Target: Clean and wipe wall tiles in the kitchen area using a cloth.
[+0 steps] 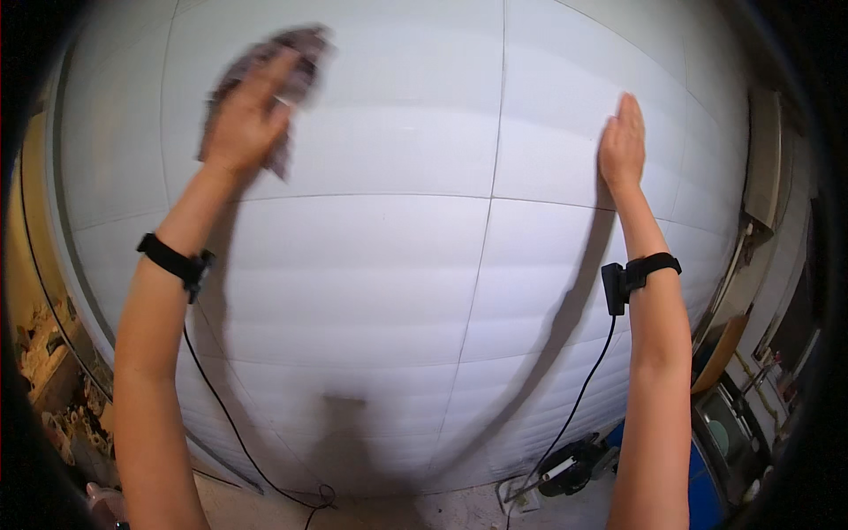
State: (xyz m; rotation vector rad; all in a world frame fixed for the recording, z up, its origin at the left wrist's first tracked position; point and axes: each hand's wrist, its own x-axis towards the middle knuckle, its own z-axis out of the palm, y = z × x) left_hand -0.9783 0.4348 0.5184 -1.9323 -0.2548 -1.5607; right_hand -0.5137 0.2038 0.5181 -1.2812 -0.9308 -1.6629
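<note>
My left hand [245,126] is on a crumpled dark patterned cloth [308,43] at the upper left of a white tiled wall [371,265]. Both hand and cloth are blurred, and the cloth sticks out past the fingers and below the palm. Higher on the right, my right hand [623,146] is held flat with its fingers straight and side by side, at the wall's surface. It has nothing in it, and whether the whole palm touches the tiles cannot be told. Each forearm wears a black strap [169,258] with a small device and a cable.
Black cables [225,414] hang from both forearms to the floor. A dark object with a white tube [560,469] lies at the wall's foot on the right. Beyond the wall's right end stands a sink [729,424]. Cluttered items [73,430] fill the lower left.
</note>
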